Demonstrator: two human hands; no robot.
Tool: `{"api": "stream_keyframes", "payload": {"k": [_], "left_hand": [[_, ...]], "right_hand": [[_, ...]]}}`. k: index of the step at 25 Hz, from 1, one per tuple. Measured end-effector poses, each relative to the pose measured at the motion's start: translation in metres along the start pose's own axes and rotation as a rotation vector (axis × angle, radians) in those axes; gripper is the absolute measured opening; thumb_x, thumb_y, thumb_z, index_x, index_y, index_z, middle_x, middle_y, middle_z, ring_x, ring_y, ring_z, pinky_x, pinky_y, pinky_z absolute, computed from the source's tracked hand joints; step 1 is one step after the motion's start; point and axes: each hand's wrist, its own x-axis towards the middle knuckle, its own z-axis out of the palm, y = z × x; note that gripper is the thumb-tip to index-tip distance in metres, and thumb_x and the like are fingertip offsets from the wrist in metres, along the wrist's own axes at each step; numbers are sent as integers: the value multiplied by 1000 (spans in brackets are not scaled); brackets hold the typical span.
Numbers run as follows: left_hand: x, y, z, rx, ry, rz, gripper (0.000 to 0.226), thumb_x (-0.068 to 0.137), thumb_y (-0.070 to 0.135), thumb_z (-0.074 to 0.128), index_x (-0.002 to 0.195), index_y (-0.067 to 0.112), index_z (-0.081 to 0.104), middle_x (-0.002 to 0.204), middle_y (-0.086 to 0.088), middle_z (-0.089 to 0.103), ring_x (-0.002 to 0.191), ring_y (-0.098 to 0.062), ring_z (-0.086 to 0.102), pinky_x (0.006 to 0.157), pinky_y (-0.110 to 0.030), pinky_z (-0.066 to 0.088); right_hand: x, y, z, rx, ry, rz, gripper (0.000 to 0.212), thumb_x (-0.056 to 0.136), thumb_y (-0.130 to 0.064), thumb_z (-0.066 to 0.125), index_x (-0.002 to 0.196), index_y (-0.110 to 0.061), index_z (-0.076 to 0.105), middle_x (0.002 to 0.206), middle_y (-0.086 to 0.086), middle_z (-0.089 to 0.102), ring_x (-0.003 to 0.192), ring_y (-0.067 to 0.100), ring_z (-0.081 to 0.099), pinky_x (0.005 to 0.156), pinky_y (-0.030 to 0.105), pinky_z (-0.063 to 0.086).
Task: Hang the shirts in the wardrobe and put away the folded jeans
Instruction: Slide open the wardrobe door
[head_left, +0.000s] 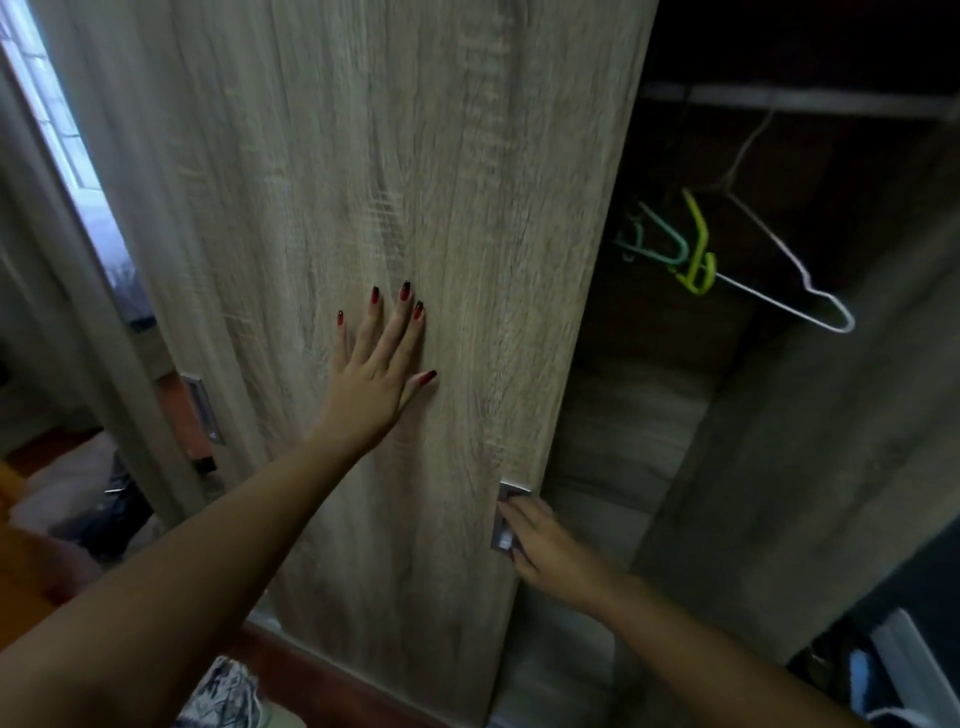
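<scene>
Wardrobe door (363, 182): pale wood-grain sliding panel, filling the middle of your view; everything below is placed against it.

Your left hand (382, 364): flat on the face of the door, fingers straight and spread, palm pressing the panel. Nails painted red and black.

Your right hand (550, 545): at the door's right edge, low down, fingers hooked into the metal recessed handle (508, 514) and gripping it.

Second recessed handle (202, 408): at the door's left edge, untouched.

Wardrobe interior (779, 364): dark open compartment to the right of the door.

Hanging rail (789, 98): across the top of that compartment, right of the door's upper edge.

White wire hanger (795, 270): hooked on the rail, bare, tilted.

Yellow-green plastic hanger (698, 249) and teal plastic hanger (657, 236): just right of the door's edge, beside the wire one, both bare. How they attach to the rail you cannot tell.

Shirts and folded jeans: not identifiable in your view. Patterned fabric (223, 696) lies below the door's bottom edge; blurred dark cloth (111, 514) sits left of the door. What either is you cannot tell.

Window (47, 114): bright, left of the door.
</scene>
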Motion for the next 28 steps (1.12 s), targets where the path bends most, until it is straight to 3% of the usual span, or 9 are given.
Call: {"api": "stream_keyframes", "payload": {"k": [2, 5, 8, 15, 23, 28], "left_hand": [[-3, -23, -2, -12, -29, -48, 70, 97, 52, 22, 152, 16, -2, 160, -5, -11, 148, -32, -7, 116, -62, 8], [-9, -56, -3, -72, -60, -142, 69, 96, 52, 20, 151, 20, -6, 160, -4, -13, 148, -27, -10, 117, -60, 1], [-12, -86, -5, -97, -96, -216, 68, 95, 54, 15, 151, 23, -8, 160, -1, -16, 148, -24, -10, 116, -60, -1], [-12, -140, -7, -173, -155, -295, 68, 96, 55, 17, 150, 26, -12, 159, 3, -22, 148, -24, -6, 114, -64, 1], [-9, -166, -9, -199, -204, -381, 71, 97, 53, 25, 149, 24, -14, 157, 2, -27, 148, -27, -8, 115, -62, 11], [-7, -169, -12, -138, -319, -512, 73, 94, 59, 21, 149, 25, -14, 156, 4, -28, 146, -27, -13, 116, -60, 11]], "right_hand": [[15, -2, -13, -280, 117, -170, 62, 76, -21, 56, 134, -1, 48, 141, 17, 49, 132, 30, 43, 105, 43, 43], [45, -9, -33, -490, 155, -192, 79, 72, -20, 63, 144, -4, 35, 157, 12, 23, 144, 25, 23, 117, 47, 20], [80, -15, -32, -593, 145, -227, 82, 77, -23, 62, 148, -5, 24, 159, 10, 14, 146, 23, 16, 116, 45, 16], [139, -47, -13, -620, 139, -245, 78, 81, -27, 60, 147, -4, 25, 159, 12, 16, 146, 24, 16, 116, 43, 12], [175, -63, -6, -519, 191, -345, 78, 76, -14, 64, 145, -5, 30, 156, 11, 25, 143, 24, 27, 115, 44, 22], [189, -64, -8, -468, 161, -395, 76, 74, -17, 69, 143, -6, 37, 153, 11, 32, 140, 24, 33, 112, 45, 32]]}}
